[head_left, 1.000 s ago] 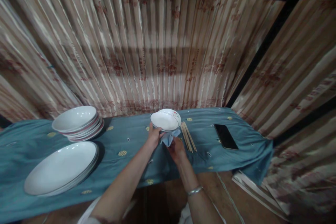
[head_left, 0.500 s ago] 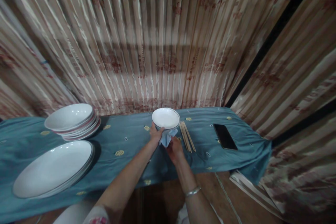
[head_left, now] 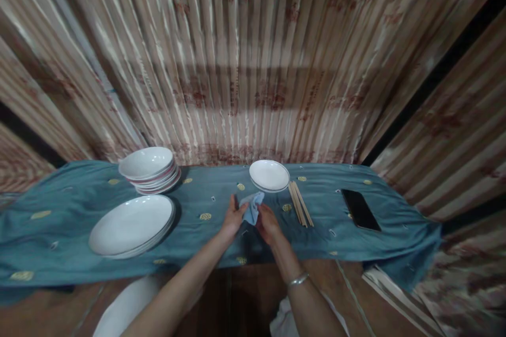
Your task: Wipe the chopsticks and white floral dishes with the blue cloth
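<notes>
Both hands meet over the front middle of the table around a crumpled light-blue cloth. My left hand grips the cloth's left side, one digit pointing up. On the other side my right hand has its fingers closed on the cloth; a silver bracelet circles that wrist. Just beyond the cloth, a shallow white bowl with a dark rim rests on the table, touched by neither hand. Several wooden chopsticks lie beside it on the right.
A teal tablecloth covers the table. To the left stand a stack of white bowls and, nearer me, a stack of large oval plates. A black phone lies on the right. Pleated curtains hang behind the table.
My left hand has let go of the bowl, which now rests on the table, and has taken hold of the cloth. The view has turned left.
</notes>
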A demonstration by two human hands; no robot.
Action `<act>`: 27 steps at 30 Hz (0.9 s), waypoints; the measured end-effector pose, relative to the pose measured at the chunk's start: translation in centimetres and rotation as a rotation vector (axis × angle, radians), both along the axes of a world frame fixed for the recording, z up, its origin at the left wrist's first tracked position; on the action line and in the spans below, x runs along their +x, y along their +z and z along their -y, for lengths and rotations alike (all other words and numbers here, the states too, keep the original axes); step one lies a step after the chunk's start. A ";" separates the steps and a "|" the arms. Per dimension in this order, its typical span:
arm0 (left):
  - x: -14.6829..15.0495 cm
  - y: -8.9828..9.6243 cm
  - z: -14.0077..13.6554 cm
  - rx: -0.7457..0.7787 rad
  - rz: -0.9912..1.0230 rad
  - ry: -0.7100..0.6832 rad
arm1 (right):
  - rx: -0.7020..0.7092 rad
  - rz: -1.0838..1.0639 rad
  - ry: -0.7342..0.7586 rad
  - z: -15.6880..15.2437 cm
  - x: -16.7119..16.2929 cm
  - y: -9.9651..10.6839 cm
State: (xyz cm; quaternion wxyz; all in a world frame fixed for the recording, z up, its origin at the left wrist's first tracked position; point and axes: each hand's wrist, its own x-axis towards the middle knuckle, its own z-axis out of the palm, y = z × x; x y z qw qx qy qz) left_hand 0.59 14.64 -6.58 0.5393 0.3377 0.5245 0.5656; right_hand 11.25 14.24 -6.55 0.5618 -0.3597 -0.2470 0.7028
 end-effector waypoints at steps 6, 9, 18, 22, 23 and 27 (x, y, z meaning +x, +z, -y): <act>-6.8 0.8 5.8 0.070 -0.117 0.100 | -0.039 0.153 0.119 0.9 -2.5 -0.4; -9.8 1.1 8.2 0.176 -0.288 0.179 | -0.026 0.232 0.167 1.3 -3.5 -0.5; -17.3 6.2 12.3 0.510 -1.081 0.435 | -0.010 0.300 0.213 2.2 -6.8 0.0; -22.1 6.7 12.4 0.294 -0.978 0.718 | 0.051 0.280 0.235 2.4 -9.3 0.6; -23.0 6.6 12.3 0.202 -0.886 0.762 | 0.069 0.281 0.249 2.5 -10.1 0.7; -24.5 5.8 12.2 -0.087 -0.343 0.821 | 0.189 0.379 0.317 3.2 -13.0 1.0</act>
